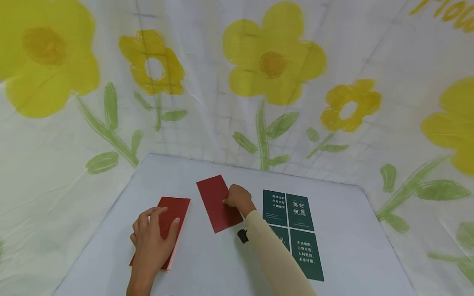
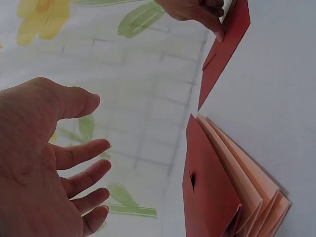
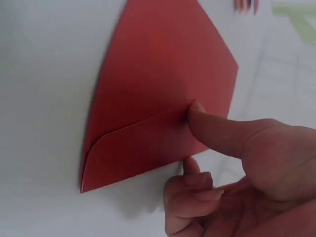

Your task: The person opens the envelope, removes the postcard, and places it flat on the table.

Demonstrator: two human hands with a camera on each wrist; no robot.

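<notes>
A red paper envelope [image 1: 212, 201] is at the middle of the white table, with its folded flap [image 3: 133, 150] showing in the right wrist view. My right hand [image 1: 240, 198] pinches it at the right side, the thumb at the flap's edge and fingertips under the envelope. To the left lies a stack of red envelopes [image 1: 175, 207], whose pale pink edges fan out in the left wrist view. Over this stack is my left hand [image 1: 153, 236], its fingers spread and relaxed. In the left wrist view, that hand [image 2: 44, 158] appears apart from the stack and holds nothing.
Several dark green cards [image 1: 305, 255] with white writing lie in a grid at the right, partly covered by my right sleeve [image 1: 275, 255]. A small black object [image 1: 242, 236] shows beside that sleeve. Behind the white table [image 1: 348, 230] hangs a flower-printed curtain [image 1: 207, 102].
</notes>
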